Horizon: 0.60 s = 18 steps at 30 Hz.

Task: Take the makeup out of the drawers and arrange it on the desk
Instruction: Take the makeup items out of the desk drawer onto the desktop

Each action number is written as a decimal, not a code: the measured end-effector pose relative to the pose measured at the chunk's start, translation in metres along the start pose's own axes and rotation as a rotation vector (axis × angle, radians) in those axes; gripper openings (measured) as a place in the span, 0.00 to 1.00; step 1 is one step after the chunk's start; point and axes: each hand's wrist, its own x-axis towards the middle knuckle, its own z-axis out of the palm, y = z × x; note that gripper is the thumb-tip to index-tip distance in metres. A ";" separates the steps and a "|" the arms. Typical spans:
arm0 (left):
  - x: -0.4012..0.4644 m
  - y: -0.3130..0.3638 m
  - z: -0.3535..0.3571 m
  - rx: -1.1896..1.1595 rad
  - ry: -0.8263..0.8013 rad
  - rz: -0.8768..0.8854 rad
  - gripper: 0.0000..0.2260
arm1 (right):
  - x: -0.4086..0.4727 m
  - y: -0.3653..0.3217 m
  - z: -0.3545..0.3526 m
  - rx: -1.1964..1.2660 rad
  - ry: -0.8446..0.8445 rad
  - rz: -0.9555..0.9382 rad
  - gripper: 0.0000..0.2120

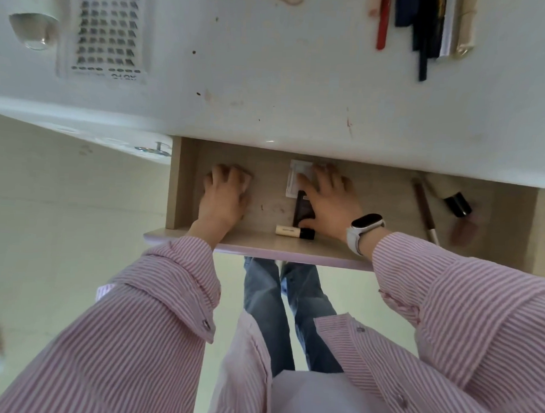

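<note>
The wooden drawer (pixel 265 206) stands pulled out under the white desk (pixel 284 92). My left hand (pixel 225 194) is in its left part, fingers curled over a small pale item (pixel 245 183) that is mostly hidden. My right hand (pixel 327 199) lies spread in the middle, fingertips on a clear square box (pixel 293 179), thumb beside a dark rectangular case (pixel 302 209). A beige tube with a black cap (pixel 295 232) lies at the drawer's front. A brown-handled brush (pixel 424 208), a black-capped bottle (pixel 456 204) and a blurred pinkish item (pixel 463 232) lie at the right.
On the desk, a tray of false lashes (pixel 107 30) and a glass (pixel 33 31) sit at the far left. A red pencil (pixel 383 23), dark pencils (pixel 425 35) and a gold tube (pixel 466 27) lie at the far right. My legs show below the drawer front.
</note>
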 end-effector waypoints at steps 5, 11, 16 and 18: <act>0.004 0.002 0.000 -0.015 0.010 -0.048 0.25 | 0.008 -0.003 -0.001 0.060 0.016 0.036 0.37; 0.004 -0.003 -0.002 -0.091 -0.103 -0.087 0.33 | 0.004 -0.010 -0.012 0.176 0.009 0.087 0.45; 0.004 -0.016 0.001 -0.067 -0.228 -0.095 0.29 | -0.007 -0.019 -0.014 0.262 -0.035 0.029 0.26; 0.006 -0.019 0.004 -0.021 -0.252 -0.058 0.25 | -0.013 -0.019 -0.015 0.290 -0.011 0.025 0.21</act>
